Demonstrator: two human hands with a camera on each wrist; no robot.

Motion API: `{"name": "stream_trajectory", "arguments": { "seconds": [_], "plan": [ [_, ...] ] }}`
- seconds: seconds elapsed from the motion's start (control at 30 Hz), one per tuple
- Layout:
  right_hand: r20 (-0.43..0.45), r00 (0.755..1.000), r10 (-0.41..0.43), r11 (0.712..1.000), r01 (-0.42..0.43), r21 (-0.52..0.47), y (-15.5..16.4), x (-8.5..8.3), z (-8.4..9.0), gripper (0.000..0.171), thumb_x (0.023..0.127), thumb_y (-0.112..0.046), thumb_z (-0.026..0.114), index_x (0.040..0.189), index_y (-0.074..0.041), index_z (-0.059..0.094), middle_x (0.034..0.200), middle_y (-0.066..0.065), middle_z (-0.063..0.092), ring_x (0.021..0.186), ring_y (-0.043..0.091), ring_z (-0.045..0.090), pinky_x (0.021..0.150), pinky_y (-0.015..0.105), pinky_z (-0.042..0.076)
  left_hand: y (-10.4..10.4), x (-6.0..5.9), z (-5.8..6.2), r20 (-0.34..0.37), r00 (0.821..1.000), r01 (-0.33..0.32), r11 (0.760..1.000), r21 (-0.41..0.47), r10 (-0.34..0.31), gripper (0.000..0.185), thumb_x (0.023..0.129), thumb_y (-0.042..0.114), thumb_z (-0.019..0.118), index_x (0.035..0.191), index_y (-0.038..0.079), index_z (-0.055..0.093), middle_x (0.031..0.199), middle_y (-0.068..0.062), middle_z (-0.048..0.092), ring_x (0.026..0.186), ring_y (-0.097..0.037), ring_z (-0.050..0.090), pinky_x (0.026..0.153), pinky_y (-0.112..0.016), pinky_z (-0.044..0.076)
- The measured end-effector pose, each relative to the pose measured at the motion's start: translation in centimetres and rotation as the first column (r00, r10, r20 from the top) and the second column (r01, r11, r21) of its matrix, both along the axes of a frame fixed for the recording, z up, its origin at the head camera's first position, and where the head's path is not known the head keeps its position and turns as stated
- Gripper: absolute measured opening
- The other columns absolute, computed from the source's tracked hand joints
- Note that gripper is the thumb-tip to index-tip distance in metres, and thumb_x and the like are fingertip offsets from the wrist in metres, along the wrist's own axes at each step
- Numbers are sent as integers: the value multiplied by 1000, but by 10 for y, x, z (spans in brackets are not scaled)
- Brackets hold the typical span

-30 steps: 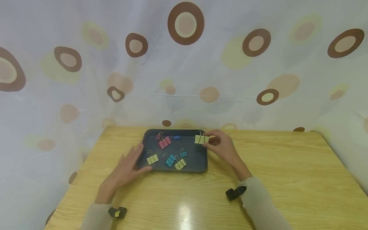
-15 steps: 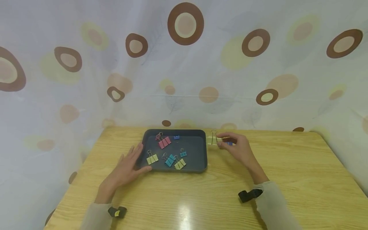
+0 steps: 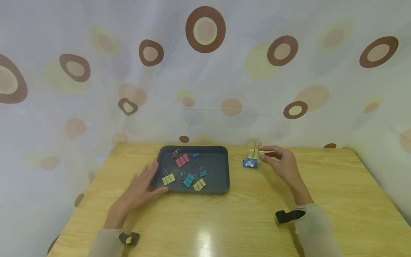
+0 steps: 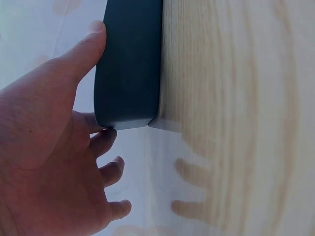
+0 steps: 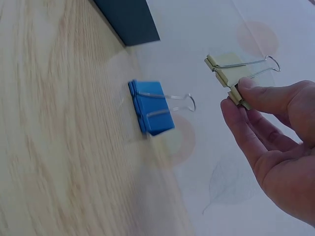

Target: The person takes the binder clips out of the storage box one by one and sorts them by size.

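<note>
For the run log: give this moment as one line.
right hand: pinches yellow binder clip above table | blue binder clip: on table, beside it | left hand: rests against tray

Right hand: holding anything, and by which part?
The right hand pinches a yellow binder clip by one end of its body, above the table.

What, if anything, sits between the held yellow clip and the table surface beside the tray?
A blue binder clip lies on the table just below and left of the yellow clip pinched by the right hand. Nothing else visible intervenes.
</note>
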State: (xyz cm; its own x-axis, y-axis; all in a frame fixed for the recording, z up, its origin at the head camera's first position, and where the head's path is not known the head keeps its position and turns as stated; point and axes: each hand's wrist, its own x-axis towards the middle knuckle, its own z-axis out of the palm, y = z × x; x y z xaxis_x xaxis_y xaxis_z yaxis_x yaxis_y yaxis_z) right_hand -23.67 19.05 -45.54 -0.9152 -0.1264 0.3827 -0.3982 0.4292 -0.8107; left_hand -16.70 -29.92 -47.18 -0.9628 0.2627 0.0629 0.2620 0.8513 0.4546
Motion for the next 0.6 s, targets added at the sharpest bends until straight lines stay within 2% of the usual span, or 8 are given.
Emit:
{"name": "stream_trajectory", "arguments": {
  "seconds": [0.17, 0.33, 0.43, 0.6],
  "plan": [
    [21, 999, -36, 999, 37, -20, 17, -2, -6, 28, 94, -7, 75, 121, -1, 74, 122, 20, 70, 99, 8, 70, 84, 10, 51, 0, 0, -1, 5, 1000, 3, 1000, -13, -3, 99, 95, 59, 65, 164, 5, 19, 169, -16, 19, 154, -45, 12, 117, -74, 6],
    [68, 996, -66, 998, 66, -3, 31, -3, -16, 29, 96, -12, 75, 123, -1, 73, 125, 21, 69, 98, -4, 65, 82, 10, 51, 0, 0, -2, 6, 1000, 3, 1000, -14, -3, 98, 95, 57, 65, 164, 5, 19, 169, -16, 19, 154, -45, 12, 117, -74, 7],
    [119, 989, -84, 996, 84, 5, 37, -4, -21, 32, 97, -16, 74, 124, 1, 72, 125, 23, 69, 95, -7, 65, 80, 12, 53, 1, 0, -1, 7, 1000, 2, 1000, -12, -2, 98, 95, 57, 66, 164, 5, 19, 169, -16, 19, 154, -45, 12, 117, -74, 7],
    [199, 977, -77, 996, 84, -27, 47, -2, -28, 35, 99, -14, 71, 128, 6, 68, 124, 29, 67, 90, 0, 70, 79, 22, 59, 1, 1, -1, 11, 1000, 5, 1000, -9, -4, 99, 95, 57, 66, 164, 4, 19, 169, -16, 18, 154, -46, 12, 117, -74, 7]
  ]
}}
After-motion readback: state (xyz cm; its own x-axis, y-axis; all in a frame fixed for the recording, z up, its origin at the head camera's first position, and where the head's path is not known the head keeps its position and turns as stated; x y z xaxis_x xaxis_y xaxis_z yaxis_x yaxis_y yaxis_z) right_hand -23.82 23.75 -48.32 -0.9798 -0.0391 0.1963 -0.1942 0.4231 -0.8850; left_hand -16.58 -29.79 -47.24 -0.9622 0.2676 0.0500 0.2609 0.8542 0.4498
